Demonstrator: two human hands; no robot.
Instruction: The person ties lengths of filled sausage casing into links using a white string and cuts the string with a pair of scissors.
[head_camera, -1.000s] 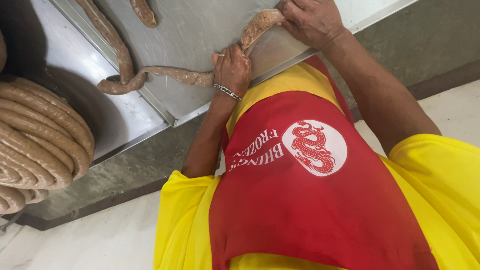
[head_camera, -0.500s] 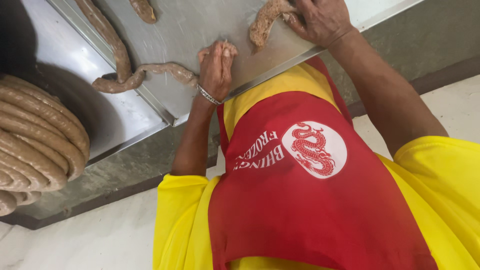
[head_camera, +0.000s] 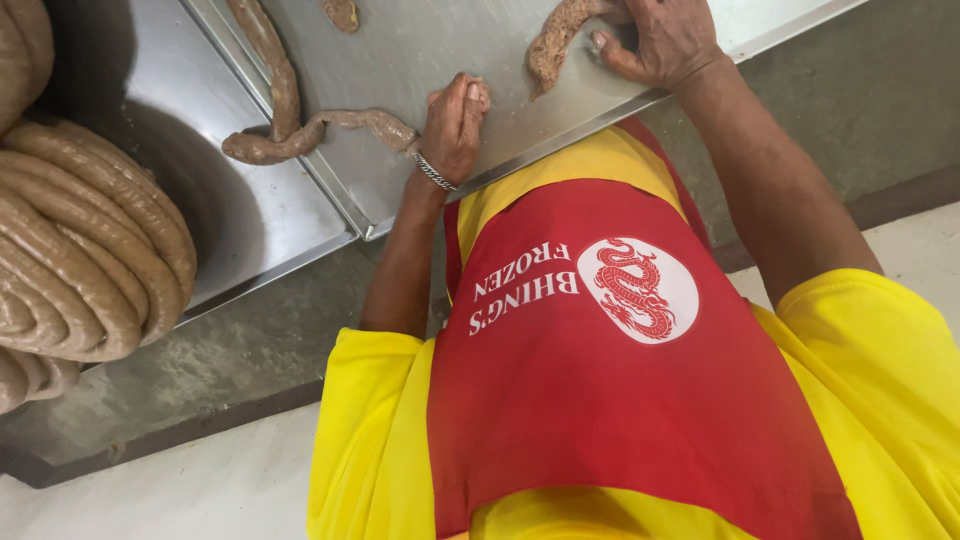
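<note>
I look down on my red apron and yellow shirt. My left hand (head_camera: 455, 125), with a metal bracelet at the wrist, is closed on the end of a long, thin sausage rope (head_camera: 320, 130) that curves left across the steel tray (head_camera: 440, 40) and over its edge. My right hand (head_camera: 665, 40) grips the end of a separate, thicker sausage piece (head_camera: 552, 48) at the tray's far side. A bare gap of tray lies between the two pieces.
A big coil of sausage rope (head_camera: 80, 250) is piled at the left on the steel counter (head_camera: 260, 230). Another sausage strand (head_camera: 268, 60) and a small bit (head_camera: 342, 12) lie near the top. Below the counter are a grey concrete ledge (head_camera: 200, 400) and a pale floor (head_camera: 200, 490).
The sausage that ran unbroken between my hands is now in two pieces. My left hand slid left with the long rope, and my right hand stayed at the far side with its piece.
</note>
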